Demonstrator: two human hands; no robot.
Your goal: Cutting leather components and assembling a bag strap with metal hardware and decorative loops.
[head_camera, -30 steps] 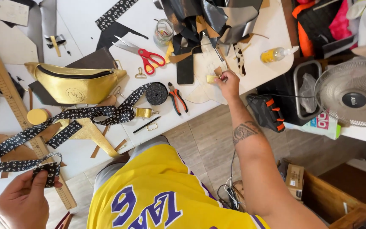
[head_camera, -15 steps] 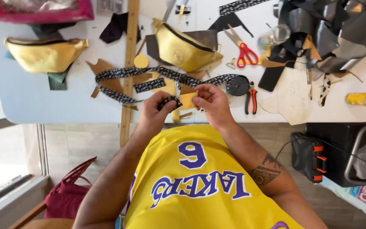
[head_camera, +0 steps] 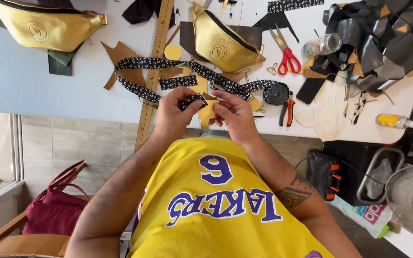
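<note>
patterned black strap point(head_camera: 194, 99) pinched in my left hand point(head_camera: 170, 112) at the bench's near edge, right hand point(head_camera: 235, 114) gripping its metal ring point(head_camera: 214, 99); loose pinch could drop it.

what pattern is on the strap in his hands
Black with small white flower-like prints, seen in the head view: the strap is pinched between the left hand and right hand.

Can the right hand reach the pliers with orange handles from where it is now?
Probably yes. The right hand is busy on the patterned strap, but the pliers lie just beside it on the table, with nothing between.
</note>
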